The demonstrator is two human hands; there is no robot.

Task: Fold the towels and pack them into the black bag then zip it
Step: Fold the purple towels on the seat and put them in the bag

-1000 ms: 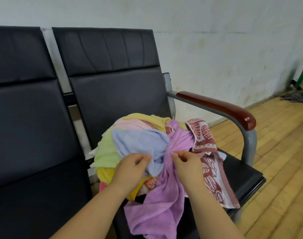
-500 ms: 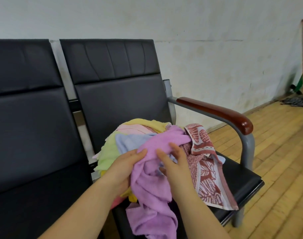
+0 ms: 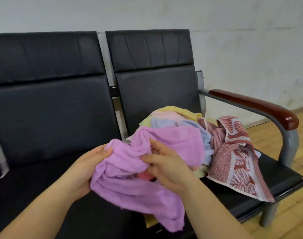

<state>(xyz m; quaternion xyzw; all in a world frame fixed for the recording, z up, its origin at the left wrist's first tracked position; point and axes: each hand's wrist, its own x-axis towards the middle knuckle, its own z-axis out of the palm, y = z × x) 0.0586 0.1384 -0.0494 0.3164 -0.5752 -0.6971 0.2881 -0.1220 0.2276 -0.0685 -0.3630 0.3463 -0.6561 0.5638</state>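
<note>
Head view: your left hand and right hand both clutch the purple towel at lower centre, lifting it clear of the pile to find edges for folding.

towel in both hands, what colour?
Plain lilac-purple towel, clearest in the head view.

Your left hand now gripping the purple towel instead of the blue one, your right hand bunching it from the other side, towel drawn off the pile toward you, spread wider between both hands
</note>
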